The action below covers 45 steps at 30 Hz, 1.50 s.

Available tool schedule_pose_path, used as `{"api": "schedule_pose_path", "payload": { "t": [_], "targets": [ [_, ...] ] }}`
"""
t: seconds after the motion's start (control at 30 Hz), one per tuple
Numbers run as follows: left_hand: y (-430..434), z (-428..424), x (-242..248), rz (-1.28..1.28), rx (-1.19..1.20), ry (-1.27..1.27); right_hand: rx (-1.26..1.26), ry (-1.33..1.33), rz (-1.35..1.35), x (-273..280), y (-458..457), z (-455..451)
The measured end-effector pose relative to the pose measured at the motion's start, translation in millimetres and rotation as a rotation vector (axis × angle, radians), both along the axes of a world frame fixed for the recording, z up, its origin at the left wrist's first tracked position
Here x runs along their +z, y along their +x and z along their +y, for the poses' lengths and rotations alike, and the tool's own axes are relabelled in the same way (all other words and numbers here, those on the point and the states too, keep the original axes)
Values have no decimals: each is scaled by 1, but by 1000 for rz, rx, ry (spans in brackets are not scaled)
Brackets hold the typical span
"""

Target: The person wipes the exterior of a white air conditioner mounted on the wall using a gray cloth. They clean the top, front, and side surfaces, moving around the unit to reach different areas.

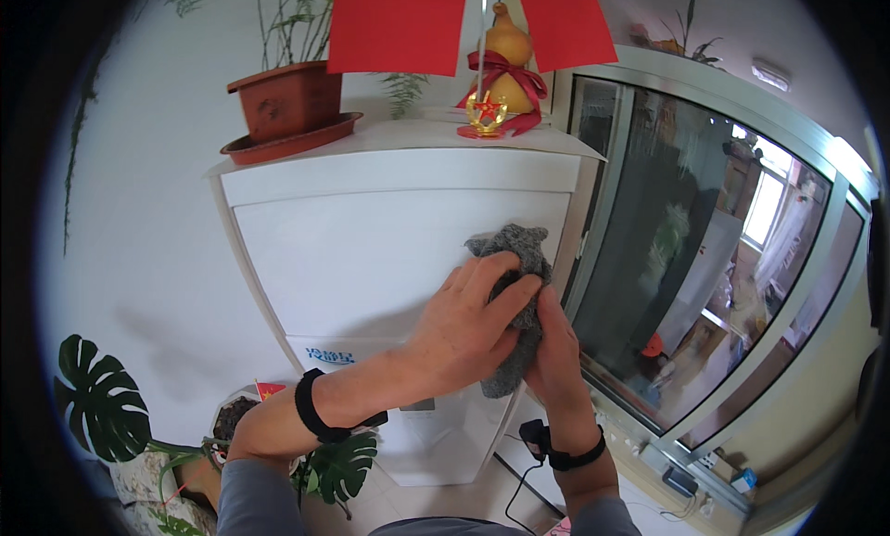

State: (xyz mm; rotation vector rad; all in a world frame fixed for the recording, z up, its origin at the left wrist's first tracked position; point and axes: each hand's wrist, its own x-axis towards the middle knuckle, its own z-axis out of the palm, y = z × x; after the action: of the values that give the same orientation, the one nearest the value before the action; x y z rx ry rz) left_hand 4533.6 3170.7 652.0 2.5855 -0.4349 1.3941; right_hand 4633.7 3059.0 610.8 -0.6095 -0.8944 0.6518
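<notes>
A bunched grey cloth (516, 240) is between my two hands, in front of the white front panel of a tall household appliance (334, 258). My left hand (459, 320) comes across from the left and grips the cloth with bent fingers. On the other side, my right hand (556, 348) holds the cloth's right edge, its fingertips close to those of the left. One end of the cloth hangs below the hands. Its upper end appears to lie against the panel near the right edge; actual contact is hard to tell.
On the appliance's top stand a potted plant (288, 105), a tied gourd (511, 39) and a gold flag stand (485, 115) with red flags. A sliding glass door (660, 244) is to the right. Monstera leaves (101, 397) spread at lower left. A black cable (514, 498) hangs by my right wrist.
</notes>
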Motion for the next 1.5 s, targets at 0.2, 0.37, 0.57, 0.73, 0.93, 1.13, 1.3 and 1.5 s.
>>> {"api": "schedule_pose_path", "payload": {
  "t": [0.2, 0.37, 0.57, 0.73, 0.93, 1.13, 1.3, 1.5],
  "targets": [
    [36, -3, 23, -51, -11, 207, -25, 37, 45, 4, 27, 4],
    [73, 9, 55, -301, 238, 598, -414, 142, -74, -3, 52, -3],
    [69, 44, 64, -331, 233, 614, -935, -193, -434, -29, 96, -18],
    [4, 87, 59, -354, 443, 590, -698, -102, -132, -56, 123, -4],
    [-74, 150, 51, -426, 658, 477, -659, -162, -112, -68, 136, 1],
    [-143, 202, 49, -494, 871, 310, -693, -161, -109, -68, 135, -4],
    [-159, 223, 31, -504, 855, 142, -706, -222, -168, -68, 136, -5],
    [-154, 232, -7, -531, 864, 180, -736, -238, -143, -71, 138, -2]
  ]
}}
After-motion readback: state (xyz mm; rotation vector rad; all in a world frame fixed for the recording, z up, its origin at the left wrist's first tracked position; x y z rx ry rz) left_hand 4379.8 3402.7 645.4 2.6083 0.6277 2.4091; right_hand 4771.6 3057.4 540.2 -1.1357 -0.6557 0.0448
